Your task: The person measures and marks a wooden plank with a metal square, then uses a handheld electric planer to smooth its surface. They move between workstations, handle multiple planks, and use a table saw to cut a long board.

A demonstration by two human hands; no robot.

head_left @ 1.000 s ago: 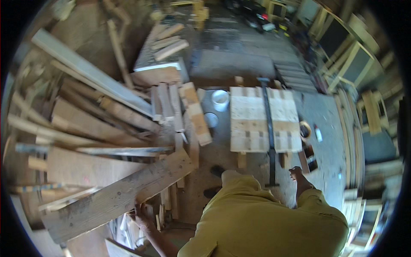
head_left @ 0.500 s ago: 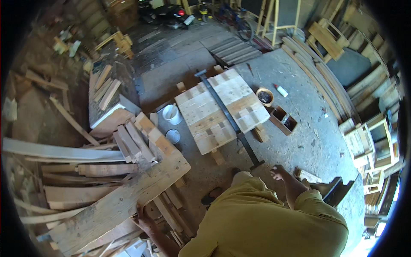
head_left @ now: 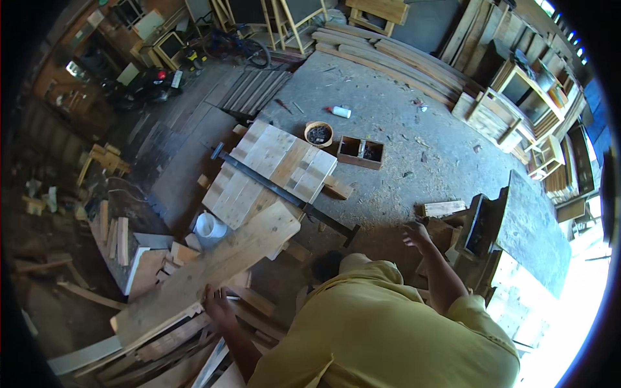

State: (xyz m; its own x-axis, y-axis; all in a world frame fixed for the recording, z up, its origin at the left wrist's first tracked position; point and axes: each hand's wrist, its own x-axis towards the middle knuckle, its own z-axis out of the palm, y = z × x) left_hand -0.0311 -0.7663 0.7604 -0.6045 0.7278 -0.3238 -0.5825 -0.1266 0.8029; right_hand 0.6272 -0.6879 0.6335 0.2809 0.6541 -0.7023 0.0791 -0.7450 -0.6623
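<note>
A long, wide wooden plank [head_left: 213,275] slants across the left side, its squared far end over the near corner of a panel of joined boards. My left hand [head_left: 218,305] grips the plank's near edge about midway along, fingers on its face. The panel [head_left: 268,165] lies on wood blocks above the floor, and a long dark metal bar clamp [head_left: 272,186] runs across it. My right hand [head_left: 416,235] is held out in the air, right of the clamp's near end. Its fingers are loosely bent and apart, with nothing visible in them.
A white bucket [head_left: 210,225] stands beside the panel's left corner. Beyond it are a round tub [head_left: 319,134] of dark bits, a divided wooden box [head_left: 360,152] and a white bottle [head_left: 339,112]. Offcuts [head_left: 162,336] are heaped at lower left; a workbench [head_left: 533,236] stands right.
The plank in my left hand has moved forward and right, so its end now overlaps the panel. My view has turned rightward. My right hand stays held out, holding nothing visible.
</note>
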